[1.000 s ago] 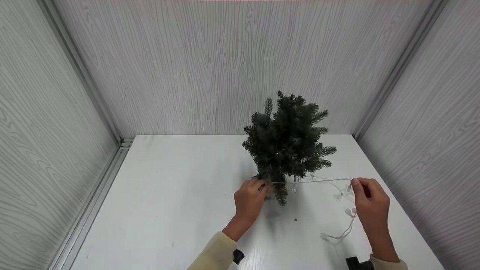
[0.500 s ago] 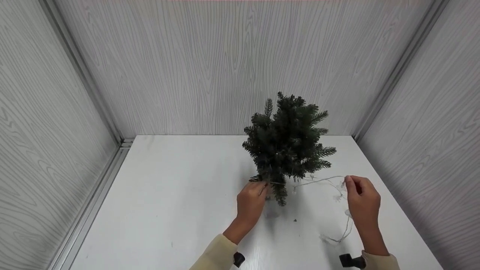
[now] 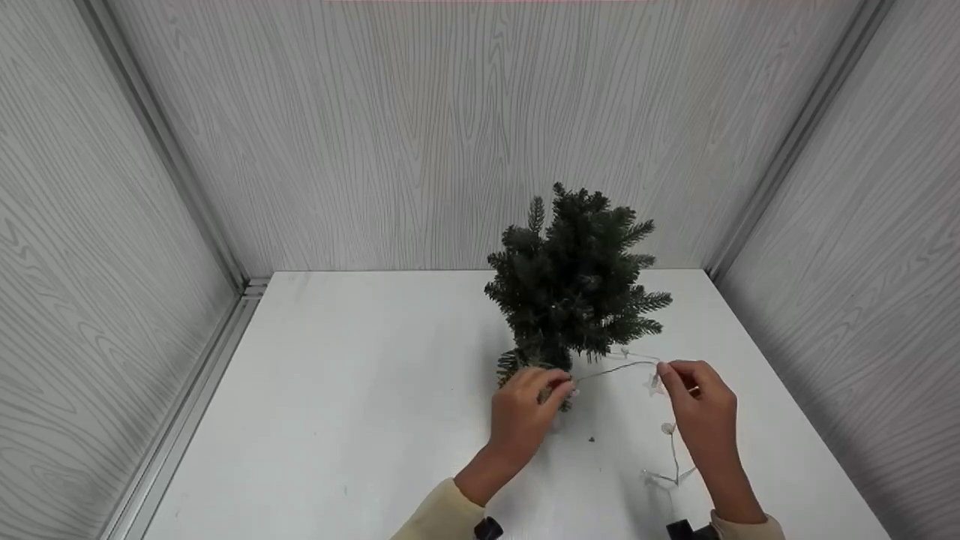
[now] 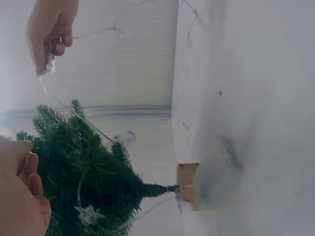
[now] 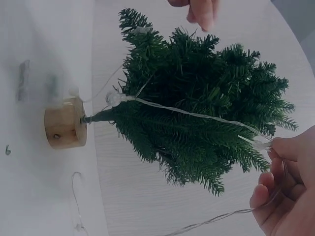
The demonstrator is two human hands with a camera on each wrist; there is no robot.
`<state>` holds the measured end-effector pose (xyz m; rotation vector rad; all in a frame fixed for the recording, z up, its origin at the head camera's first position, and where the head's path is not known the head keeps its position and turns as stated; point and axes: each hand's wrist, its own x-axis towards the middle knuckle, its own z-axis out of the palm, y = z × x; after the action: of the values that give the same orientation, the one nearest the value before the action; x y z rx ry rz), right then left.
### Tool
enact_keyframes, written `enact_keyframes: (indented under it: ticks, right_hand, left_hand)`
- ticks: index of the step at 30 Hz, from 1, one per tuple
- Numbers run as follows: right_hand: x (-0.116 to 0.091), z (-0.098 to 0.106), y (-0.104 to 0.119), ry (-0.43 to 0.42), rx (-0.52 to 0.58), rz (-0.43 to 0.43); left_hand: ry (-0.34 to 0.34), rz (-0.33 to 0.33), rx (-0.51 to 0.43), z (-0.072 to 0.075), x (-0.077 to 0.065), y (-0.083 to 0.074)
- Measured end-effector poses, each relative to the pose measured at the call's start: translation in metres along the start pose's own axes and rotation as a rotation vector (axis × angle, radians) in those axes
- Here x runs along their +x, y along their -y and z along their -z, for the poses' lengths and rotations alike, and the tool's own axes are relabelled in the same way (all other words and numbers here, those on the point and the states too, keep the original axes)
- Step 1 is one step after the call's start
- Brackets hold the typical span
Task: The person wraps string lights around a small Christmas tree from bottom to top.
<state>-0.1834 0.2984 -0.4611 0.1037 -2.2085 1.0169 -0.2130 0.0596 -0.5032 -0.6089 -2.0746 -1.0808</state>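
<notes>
A small artificial Christmas tree (image 3: 574,277) stands upright on its round wooden base (image 5: 65,123). Clear fairy lights (image 5: 197,116) with bulbs and stars cross it; one bulb (image 5: 114,98) hangs by the lowest branches, and a star (image 4: 89,214) sits among the needles. My right hand (image 3: 705,405), right of the tree, pinches the wire between thumb and fingers, beside a star (image 3: 654,384). In front of the lower branches is my left hand (image 3: 525,412); its loosely bent fingers (image 5: 202,17) are close to the needles, with no wire seen in them in the right wrist view.
The loose end of the lights (image 3: 671,476) trails on the white table (image 3: 360,390) below my right hand. A small dark scrap (image 3: 592,439) lies before the tree. Wood-grain panels (image 3: 420,135) enclose the table at the back and both sides.
My right hand has moved left toward the tree, and the wire between the hands sags more. My left hand has shifted right and slightly nearer me, uncovering a lower left branch.
</notes>
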Motion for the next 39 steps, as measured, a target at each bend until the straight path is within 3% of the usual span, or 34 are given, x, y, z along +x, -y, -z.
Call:
enact_keyframes:
  ticks: [8,14,21,25,29,36,39]
  right_hand:
    - [-0.002,-0.003,0.017,0.091,0.054,-0.021]
    - [-0.003,-0.006,0.023,0.115,0.032,0.076]
    - [-0.002,-0.009,0.024,0.121,0.026,0.184]
    - [-0.001,-0.009,0.024,0.139,0.014,0.198]
    - [0.000,-0.006,0.026,0.179,0.008,0.155]
    - [0.002,0.002,0.028,0.250,-0.033,0.143]
    - [0.003,0.007,0.024,0.272,-0.071,0.143]
  left_hand:
    - [0.132,-0.020,-0.125,-0.015,0.027,-0.031]
    - [0.253,-0.009,-0.159,-0.022,0.037,-0.039]
    - [0.328,0.019,-0.183,-0.022,0.040,-0.040]
    - [0.351,0.027,-0.214,-0.022,0.040,-0.039]
    - [0.358,0.039,-0.226,-0.025,0.039,-0.038]
    - [0.305,0.004,-0.205,-0.026,0.040,-0.038]
    - [0.297,0.021,-0.227,-0.026,0.040,-0.038]
